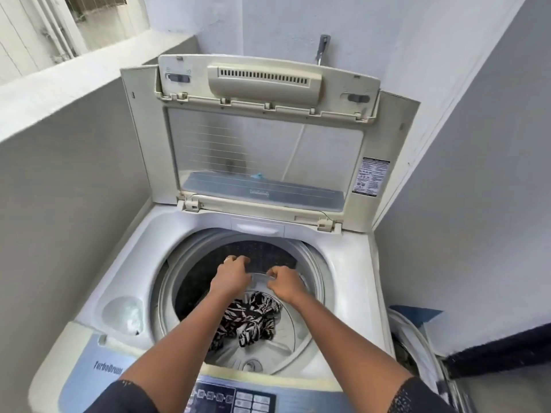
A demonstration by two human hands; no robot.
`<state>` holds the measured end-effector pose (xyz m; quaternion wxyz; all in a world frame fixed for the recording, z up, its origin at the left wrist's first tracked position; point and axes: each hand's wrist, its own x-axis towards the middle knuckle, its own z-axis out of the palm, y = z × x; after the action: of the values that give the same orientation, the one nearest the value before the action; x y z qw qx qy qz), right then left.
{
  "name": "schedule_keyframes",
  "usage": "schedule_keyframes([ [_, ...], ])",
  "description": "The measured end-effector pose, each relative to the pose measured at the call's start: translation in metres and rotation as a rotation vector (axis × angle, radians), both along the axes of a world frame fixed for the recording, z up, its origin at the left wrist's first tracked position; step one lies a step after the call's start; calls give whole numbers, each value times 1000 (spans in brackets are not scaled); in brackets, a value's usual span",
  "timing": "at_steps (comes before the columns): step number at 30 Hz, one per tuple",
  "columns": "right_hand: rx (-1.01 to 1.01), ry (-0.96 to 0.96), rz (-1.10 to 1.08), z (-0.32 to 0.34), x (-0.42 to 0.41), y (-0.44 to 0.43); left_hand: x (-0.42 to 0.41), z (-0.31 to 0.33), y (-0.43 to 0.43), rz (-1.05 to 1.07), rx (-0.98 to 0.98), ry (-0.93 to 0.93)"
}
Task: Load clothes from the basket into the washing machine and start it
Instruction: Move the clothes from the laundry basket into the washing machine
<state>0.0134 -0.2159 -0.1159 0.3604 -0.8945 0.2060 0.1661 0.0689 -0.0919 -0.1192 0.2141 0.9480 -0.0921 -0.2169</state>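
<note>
Washing machine [343, 278]: one, a top-loader. We judge it only partly loaded and not yet started.
Lid [265, 156]: one, folded upright behind the drum [316, 263], so the opening is done and the closing is left.
Drum: one, open to us. Much of its floor shows bare, so we reckon the loading is at an early stage.
White rim [417, 338]: one curved edge, outside the machine to the right of the drum. It may be the basket, but we cannot tell, and we see no clothes there.
Control panel [232, 397]: one, just in front of the drum. No hand is on it, so starting is left.
Garment [250, 320]: one bundle that we can count, black-and-white patterned, bunched on the drum's floor toward the near side. We cannot tell whether it is a single piece.
Left hand [231, 277]: one, inside the drum near its far wall, above the garment and apart from it. The fingers are clenched, seemingly on the left end of a translucent piece [261, 277].
Right hand [286, 286]: one, just beside the left, also inside the drum. The fingers pinch the right end of that piece.
Translucent piece: one, at the drum's far wall between the hands. We cannot make out what it is.
</note>
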Motion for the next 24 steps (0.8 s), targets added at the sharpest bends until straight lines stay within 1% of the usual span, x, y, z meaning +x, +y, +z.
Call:
schedule_keyframes([
  [5,-104,-218,-23,41,-33,-28,-42,26,-47,32,-80,-91],
  [10,-255,-418,-82,87,-88,-81,-94,59,-120,25,-314,-162],
  [14,-322,-470,-229,99,-137,-142,-145,82,-191,-15,-415,-163],
  [17,-350,-464,-286,85,-175,-196,-182,72,-244,-64,-446,-144],
  [19,-353,-431,-315,63,-195,-231,-205,54,-279,-52,-447,-109],
  [21,-331,-376,-328,32,-212,-260,-227,27,-305,-22,-432,-36],
  [24,-302,-240,-339,-29,-231,-296,-251,-33,-335,40,-345,93],
])
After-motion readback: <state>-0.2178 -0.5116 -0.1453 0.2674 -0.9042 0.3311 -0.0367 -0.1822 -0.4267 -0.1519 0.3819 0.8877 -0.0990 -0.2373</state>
